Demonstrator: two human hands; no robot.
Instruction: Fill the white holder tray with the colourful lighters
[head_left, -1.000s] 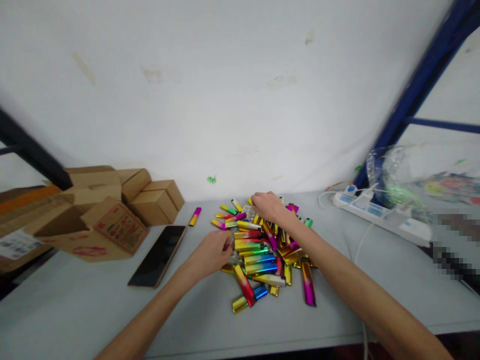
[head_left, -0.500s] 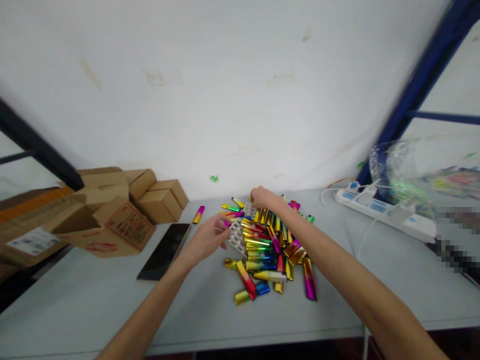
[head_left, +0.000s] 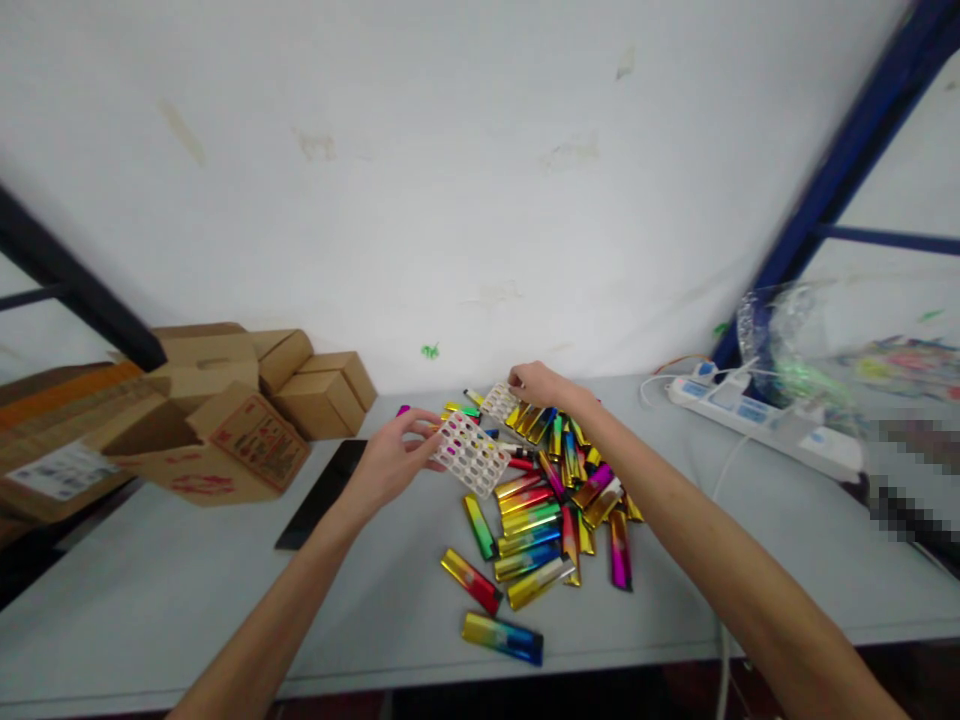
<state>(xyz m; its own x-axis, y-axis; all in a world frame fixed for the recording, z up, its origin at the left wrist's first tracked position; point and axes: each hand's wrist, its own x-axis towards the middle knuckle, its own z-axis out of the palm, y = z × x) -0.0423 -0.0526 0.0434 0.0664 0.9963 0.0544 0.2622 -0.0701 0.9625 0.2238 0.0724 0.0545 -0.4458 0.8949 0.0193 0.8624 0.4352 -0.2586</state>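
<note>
Over the grey desk (head_left: 360, 620), the left hand (head_left: 394, 455) grips a holed tray (head_left: 472, 456) near the lighters (head_left: 531, 519) — long axis slanting toward the near right. The right hand's (head_left: 546, 386) grip, at another tray (head_left: 498, 402), is unclear.

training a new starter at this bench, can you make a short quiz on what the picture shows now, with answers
1. Multiple choice: what does the left hand hold?
A) a cardboard box
B) a white holed tray
C) a clear plastic bag

2. True or false: the white power strip lies to the right of the pile of shiny pieces.

3. Short answer: on the shiny piece nearest the person, which colour does the gold fade into?

Key: 1. B; 2. True; 3. Blue
</note>
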